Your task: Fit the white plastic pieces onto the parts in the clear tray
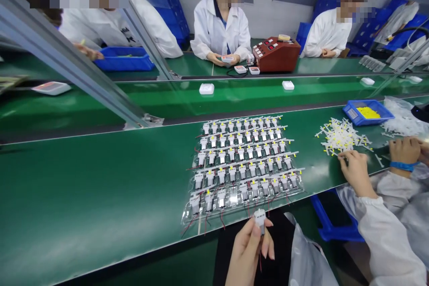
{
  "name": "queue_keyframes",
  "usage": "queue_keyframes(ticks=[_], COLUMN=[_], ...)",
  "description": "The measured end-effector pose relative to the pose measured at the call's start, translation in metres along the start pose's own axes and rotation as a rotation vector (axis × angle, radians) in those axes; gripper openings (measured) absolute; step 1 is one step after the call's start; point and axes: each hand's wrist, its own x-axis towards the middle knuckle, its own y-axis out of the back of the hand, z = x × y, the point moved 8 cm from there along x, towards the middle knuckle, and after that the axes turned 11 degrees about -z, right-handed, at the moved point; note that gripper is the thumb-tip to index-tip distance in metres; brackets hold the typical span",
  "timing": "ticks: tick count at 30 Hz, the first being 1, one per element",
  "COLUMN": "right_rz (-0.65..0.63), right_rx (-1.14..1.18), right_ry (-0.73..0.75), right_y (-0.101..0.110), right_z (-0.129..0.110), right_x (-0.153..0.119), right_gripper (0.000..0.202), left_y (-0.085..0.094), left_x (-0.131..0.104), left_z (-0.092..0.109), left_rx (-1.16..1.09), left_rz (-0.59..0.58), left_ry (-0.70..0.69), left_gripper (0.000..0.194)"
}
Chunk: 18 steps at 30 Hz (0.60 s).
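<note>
Low in front of me, my left hand (251, 246) pinches a small motor (259, 220) with a white plastic housing and a thin red wire hanging down. Just beyond it lies a clear plastic tray (233, 197) with rows of similar motors, most crossed by white sticks with yellow pieces. One slot in the nearest row holds no motor. To the right, my right hand (355, 170) is at the near edge of a pile of white plastic sticks (342, 134) with yellow ends. Its fingertips are closed together on one stick there.
A blue bin (357, 116) of yellow parts and clear plastic bags (400, 114) lie beyond the pile. A co-worker's hands with a blue wristband (402, 166) are close at right. White devices (207, 89) sit on the green belt. A metal post (97, 62) slants at left.
</note>
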Motion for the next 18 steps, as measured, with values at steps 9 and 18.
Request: queue_keyframes(ticks=[9,18], right_rz=[-0.005,-0.587], right_rx=[0.499,1.178], right_ry=[-0.090,0.137], right_y=[0.038,0.041], right_z=[-0.040,-0.193], right_x=[-0.012,-0.040], right_gripper=[0.025,0.025], left_y=[-0.014,-0.017], left_x=[0.010,0.008], left_z=[0.001,0.008], left_rx=[0.044,0.092], left_rz=[-0.079,-0.140], left_ry=[0.004,-0.101], left_gripper=[0.047,0.037])
